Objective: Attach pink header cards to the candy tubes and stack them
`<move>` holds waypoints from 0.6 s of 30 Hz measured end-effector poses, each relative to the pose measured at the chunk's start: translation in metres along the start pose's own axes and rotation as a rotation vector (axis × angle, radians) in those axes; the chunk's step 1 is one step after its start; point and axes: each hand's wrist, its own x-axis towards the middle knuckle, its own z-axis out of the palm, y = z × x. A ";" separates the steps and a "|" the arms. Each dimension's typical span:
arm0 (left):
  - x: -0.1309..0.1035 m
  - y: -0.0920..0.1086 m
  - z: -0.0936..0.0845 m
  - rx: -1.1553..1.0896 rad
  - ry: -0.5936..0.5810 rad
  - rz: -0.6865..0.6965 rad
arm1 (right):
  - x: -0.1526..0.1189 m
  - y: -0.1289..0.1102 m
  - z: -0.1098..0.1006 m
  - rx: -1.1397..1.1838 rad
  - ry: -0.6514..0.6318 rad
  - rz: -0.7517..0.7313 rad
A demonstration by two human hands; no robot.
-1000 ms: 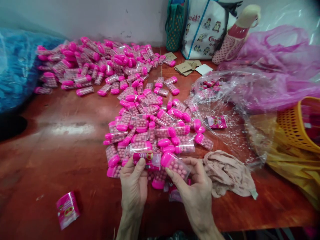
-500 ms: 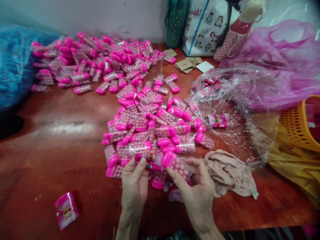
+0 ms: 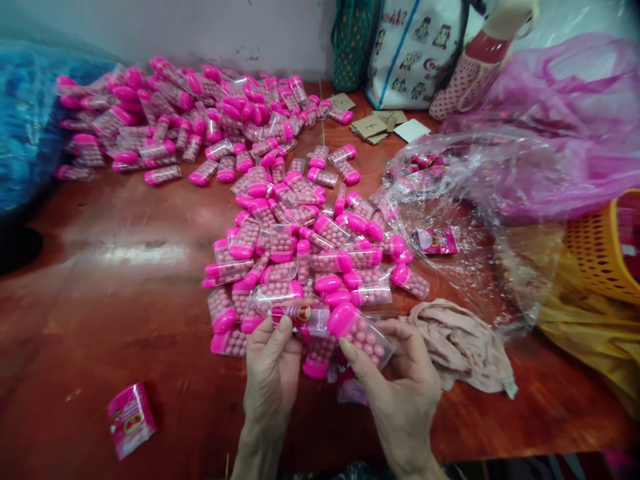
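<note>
The left hand (image 3: 273,370) partly hides its packet (image 3: 314,321), seemingly illegible.

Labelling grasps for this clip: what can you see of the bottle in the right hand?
The bottle is small, flat-sided and clear, apparently plastic, with a rounded bright pink cap that looks closed. Round pink balls show through the wall. It is tilted, cap toward upper left, base toward lower right, held in the right hand in front of the bottle pile. Its cap end is beside the printed packet in the left hand; whether they touch is unclear.
</note>
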 end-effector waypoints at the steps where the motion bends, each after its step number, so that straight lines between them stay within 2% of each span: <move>1: -0.001 0.000 0.001 0.016 -0.013 0.005 | 0.000 -0.001 0.000 0.003 0.008 -0.011; 4: -0.002 0.001 0.002 0.055 -0.056 -0.008 | -0.001 -0.002 0.001 -0.012 -0.008 -0.021; 7: -0.004 0.001 0.002 0.076 -0.092 -0.023 | 0.000 -0.002 -0.001 -0.045 -0.091 -0.015; 13: -0.003 0.003 -0.001 0.119 -0.121 -0.019 | 0.007 -0.003 -0.008 0.033 -0.413 0.120; 15: -0.002 0.003 -0.001 0.139 -0.126 0.015 | 0.009 -0.002 -0.008 -0.016 -0.437 0.076; 18: -0.003 0.004 0.001 0.155 -0.090 0.087 | 0.009 0.000 -0.006 -0.103 -0.388 -0.003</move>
